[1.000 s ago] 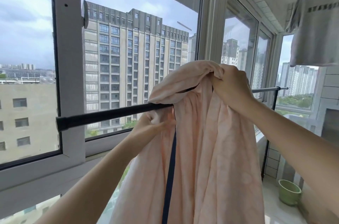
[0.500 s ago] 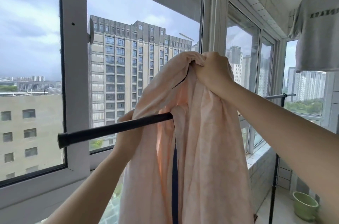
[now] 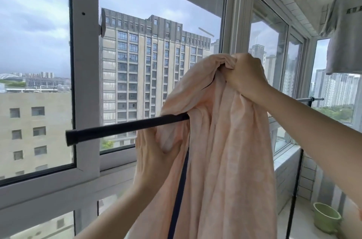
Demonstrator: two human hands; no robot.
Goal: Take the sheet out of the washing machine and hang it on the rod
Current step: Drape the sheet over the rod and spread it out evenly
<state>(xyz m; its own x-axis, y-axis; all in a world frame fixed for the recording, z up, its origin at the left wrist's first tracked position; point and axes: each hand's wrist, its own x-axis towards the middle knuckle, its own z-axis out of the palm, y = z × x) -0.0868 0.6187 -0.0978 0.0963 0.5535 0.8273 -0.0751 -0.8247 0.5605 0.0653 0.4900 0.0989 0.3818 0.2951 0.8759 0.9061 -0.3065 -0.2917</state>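
Hanging over the rod (image 3: 125, 128) in the head view, the peach sheet (image 3: 231, 160) is already out of the washing machine and partway draped, so the first half of the task looks done. The right hand (image 3: 244, 76) is clenched on a bunched fold of the sheet and holds it raised above the rod's line, toward the rod's far, right end. The left hand (image 3: 154, 158) sits just under the rod near its bare left end, palm and fingers pressed into the cloth and pinching a loose pocket of it; its grip is closed on fabric, though the fingertips are partly hidden by the folds. Most of the sheet falls in front of the rod as one thick gathered column, with a dark blue stripe (image 3: 180, 189) running down it. The black end of the rod sticks out uncovered to the left.

By my reading, what is left is to carry the raised bunch over the rod, let it drop, then spread the gathered cloth along the rod toward both ends. A grey T-shirt (image 3: 344, 29) hangs at the upper right, and a green pot (image 3: 327, 217) stands on the floor below.
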